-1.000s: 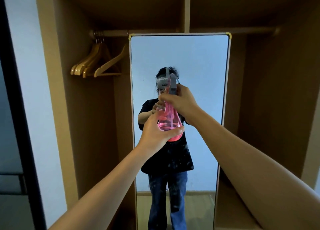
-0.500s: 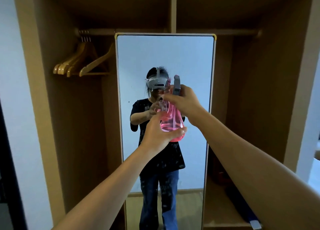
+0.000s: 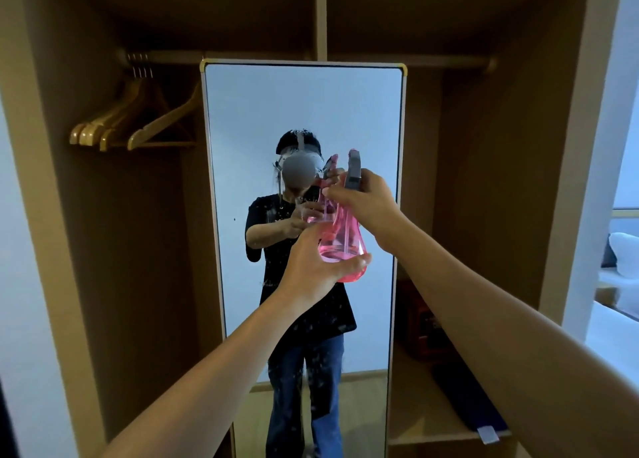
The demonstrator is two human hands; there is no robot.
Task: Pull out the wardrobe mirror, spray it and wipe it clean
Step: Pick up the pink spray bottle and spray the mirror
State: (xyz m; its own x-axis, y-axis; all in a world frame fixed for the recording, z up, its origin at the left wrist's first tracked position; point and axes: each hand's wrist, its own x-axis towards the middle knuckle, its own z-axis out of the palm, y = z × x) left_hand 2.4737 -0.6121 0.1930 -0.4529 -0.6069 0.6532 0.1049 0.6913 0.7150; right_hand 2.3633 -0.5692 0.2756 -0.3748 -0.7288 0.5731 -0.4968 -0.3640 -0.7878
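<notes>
The right hand [image 3: 366, 200] grips the pink spray bottle [image 3: 342, 240] mid-frame; the left hand [image 3: 318, 264] cups its bottom. Spray could miss the mirror [image 3: 304, 112] and wet the wardrobe [image 3: 484, 181].

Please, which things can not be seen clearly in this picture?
Head view only:
- Spray bottle trigger: hidden under the right hand.
- Bottle base: partly covered by the left hand.
- Mirror bottom: cut off by the frame edge.
- Dark item on the wardrobe shelf: too dim to identify.

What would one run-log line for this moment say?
phase: spraying | mirror: pulled out, droplets visible | spray bottle: upright | right hand: grips neck | left hand: holds base
</notes>
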